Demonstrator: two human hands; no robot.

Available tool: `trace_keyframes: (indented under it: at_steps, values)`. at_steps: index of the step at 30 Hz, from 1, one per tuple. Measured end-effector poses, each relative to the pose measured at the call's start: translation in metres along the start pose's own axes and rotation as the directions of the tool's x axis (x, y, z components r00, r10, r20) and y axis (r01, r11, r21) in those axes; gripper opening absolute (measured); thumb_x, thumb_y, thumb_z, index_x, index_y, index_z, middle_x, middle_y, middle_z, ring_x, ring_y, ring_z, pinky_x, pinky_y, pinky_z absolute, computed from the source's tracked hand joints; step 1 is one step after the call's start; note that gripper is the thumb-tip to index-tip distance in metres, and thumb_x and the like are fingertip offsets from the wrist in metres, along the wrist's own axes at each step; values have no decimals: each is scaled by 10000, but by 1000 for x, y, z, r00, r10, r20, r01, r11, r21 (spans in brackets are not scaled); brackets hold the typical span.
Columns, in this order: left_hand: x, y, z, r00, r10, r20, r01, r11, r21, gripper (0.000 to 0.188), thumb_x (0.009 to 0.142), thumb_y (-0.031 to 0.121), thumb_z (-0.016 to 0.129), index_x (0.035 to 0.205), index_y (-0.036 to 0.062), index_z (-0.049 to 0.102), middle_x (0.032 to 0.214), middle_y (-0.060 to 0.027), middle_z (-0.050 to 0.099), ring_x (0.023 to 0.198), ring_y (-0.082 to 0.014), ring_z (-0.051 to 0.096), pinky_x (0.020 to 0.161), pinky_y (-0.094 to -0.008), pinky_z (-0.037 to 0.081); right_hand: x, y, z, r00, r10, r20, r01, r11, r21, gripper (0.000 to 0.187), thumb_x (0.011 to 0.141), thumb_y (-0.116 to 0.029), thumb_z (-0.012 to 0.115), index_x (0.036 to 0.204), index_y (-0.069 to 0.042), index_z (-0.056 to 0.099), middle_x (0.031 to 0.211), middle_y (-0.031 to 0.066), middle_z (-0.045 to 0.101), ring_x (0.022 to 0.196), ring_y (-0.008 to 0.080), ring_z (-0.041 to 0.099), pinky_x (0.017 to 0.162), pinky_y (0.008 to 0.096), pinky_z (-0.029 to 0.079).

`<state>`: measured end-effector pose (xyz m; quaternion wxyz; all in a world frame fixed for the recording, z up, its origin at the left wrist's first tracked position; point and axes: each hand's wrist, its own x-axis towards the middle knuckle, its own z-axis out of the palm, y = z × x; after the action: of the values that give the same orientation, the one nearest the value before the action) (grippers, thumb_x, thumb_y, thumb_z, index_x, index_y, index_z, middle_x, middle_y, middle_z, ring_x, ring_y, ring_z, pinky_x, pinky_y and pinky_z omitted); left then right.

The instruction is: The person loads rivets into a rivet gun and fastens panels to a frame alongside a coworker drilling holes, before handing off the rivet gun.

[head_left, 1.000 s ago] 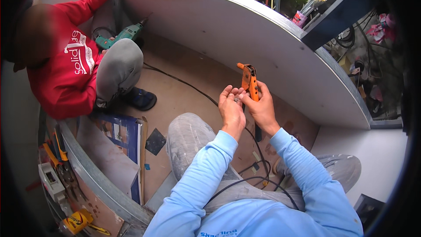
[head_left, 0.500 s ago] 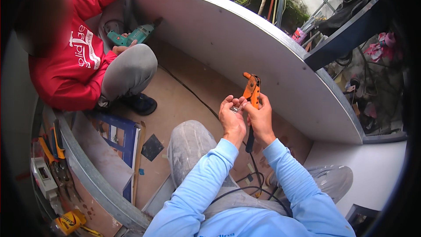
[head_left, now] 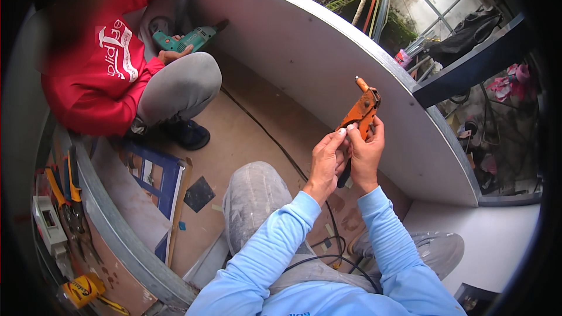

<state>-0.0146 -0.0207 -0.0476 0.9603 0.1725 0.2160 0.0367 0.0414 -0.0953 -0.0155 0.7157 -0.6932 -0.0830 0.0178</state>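
My right hand [head_left: 366,155] is wrapped round an orange hand riveter [head_left: 364,109], held tilted with its nose pointing up and away. The tool's dark lower handle [head_left: 344,174] shows below the fingers. Close against it on the left is my left hand [head_left: 328,161], closed, with its fingers curled and its thumb tip beside the right thumb at the tool's body. What lies inside the left fingers is hidden.
A co-worker in a red sweater [head_left: 88,90] squats at the left, holding a green power drill [head_left: 186,41]. A curved white panel [head_left: 316,76] stands ahead. Pliers and snips [head_left: 73,199] lie on the left ledge. A black cord [head_left: 263,130] crosses the floor.
The riveter has moved up and right, nearer the panel. My left hand has turned and closed; its open fingers earlier showed small silvery pieces, now out of sight.
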Motion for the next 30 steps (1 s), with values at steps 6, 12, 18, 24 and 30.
trace_keyframes:
  at_steps: [6,12,18,24,30]
  values:
    - [1,2,4,993,58,-101,-64,997,-51,234,1082,295,693,1178,82,700,847,42,666,460,-5,365,400,-204,278,-4,12,0,999,35,10,-35,999,9,486,1008,-34,695,1435,30,472,1068,48,696,692,23,590,501,189,431]
    - [8,8,-6,970,206,-129,-203,979,37,217,1082,272,693,1173,75,675,1015,-28,734,465,1,346,398,-213,279,-9,9,1,993,95,75,-96,995,2,464,1038,-98,704,1430,15,482,963,39,696,560,30,536,455,204,405]
    - [10,25,-3,934,310,-176,-297,950,97,242,1082,241,688,1222,51,636,1087,-78,744,481,4,350,402,-212,265,-12,3,-23,986,141,88,-132,986,-102,375,1088,-192,660,1396,-24,525,879,15,641,503,31,479,426,200,365]
    - [13,18,-9,930,302,-210,-259,943,209,284,1047,246,745,1216,30,668,1030,-57,747,500,4,356,418,-210,261,-15,1,-41,980,186,75,-170,968,-185,328,1089,-171,652,1366,-29,550,843,-2,625,492,32,470,423,200,360]
    - [13,17,-4,965,216,-147,-181,958,222,398,1050,232,742,1359,3,643,1026,-21,717,470,6,341,414,-206,281,-19,3,-60,968,233,95,-213,960,-181,355,1085,-206,654,1383,-32,569,869,-12,643,503,14,464,426,198,357]
